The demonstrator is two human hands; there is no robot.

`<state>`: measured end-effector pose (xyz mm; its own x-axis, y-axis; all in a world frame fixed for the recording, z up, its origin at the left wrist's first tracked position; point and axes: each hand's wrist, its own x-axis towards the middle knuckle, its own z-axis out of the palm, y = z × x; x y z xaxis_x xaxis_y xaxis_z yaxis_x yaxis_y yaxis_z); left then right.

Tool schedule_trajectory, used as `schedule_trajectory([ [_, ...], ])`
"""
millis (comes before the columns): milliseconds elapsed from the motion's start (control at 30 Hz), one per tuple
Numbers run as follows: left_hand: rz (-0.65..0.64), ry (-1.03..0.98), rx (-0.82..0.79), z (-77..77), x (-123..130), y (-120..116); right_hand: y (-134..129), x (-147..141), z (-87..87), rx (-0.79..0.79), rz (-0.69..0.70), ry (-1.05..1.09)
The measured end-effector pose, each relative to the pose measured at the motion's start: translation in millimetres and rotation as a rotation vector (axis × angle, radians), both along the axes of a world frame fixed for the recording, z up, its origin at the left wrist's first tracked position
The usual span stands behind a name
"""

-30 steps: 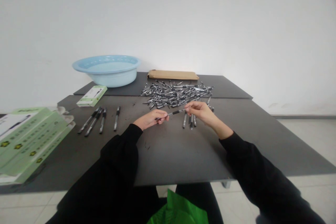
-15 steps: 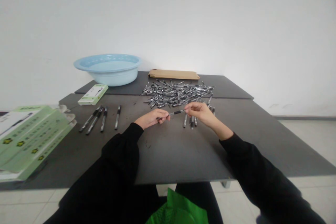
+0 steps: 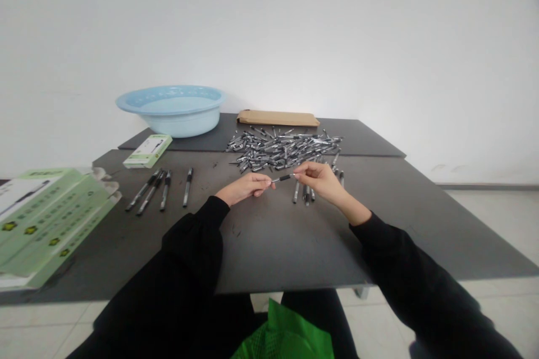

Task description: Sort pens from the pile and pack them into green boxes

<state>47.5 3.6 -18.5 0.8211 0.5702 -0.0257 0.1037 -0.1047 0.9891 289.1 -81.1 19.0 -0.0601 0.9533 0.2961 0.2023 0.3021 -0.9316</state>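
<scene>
Gel pen point(image 3: 283, 178) in head view, mid-table, aslant between hands. Left hand point(image 3: 244, 188) pinched closed on near end; right hand point(image 3: 322, 180) thumb and finger pinched at tip end. Pen pile point(image 3: 286, 148) at 12 o'clock, few loose pens point(image 3: 296, 192) at 4, four pens point(image 3: 165, 190) apart at 9, blue basin point(image 3: 183, 123) at 10. Looks early: four set aside, held one in hand, big pile left; can't tell if loose ones are finished.
</scene>
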Motion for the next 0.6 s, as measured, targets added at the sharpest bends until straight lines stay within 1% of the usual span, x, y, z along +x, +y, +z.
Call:
schedule_trajectory([
  [200,0.005,-0.035,-0.039,1.3,2,-3,0,-5,-2.6,-0.004,-0.021,0.037],
  [400,-0.027,-0.121,-0.258,2.2,7,-7,3,-4,-5.4,-0.058,-0.039,0.132],
  [500,0.009,-0.136,-0.334,0.9,11,-7,5,-4,-8.7,-0.098,-0.036,0.193],
  [600,0.082,-0.128,-0.334,0.4,13,-7,8,-5,-14.2,-0.124,-0.04,0.232],
])
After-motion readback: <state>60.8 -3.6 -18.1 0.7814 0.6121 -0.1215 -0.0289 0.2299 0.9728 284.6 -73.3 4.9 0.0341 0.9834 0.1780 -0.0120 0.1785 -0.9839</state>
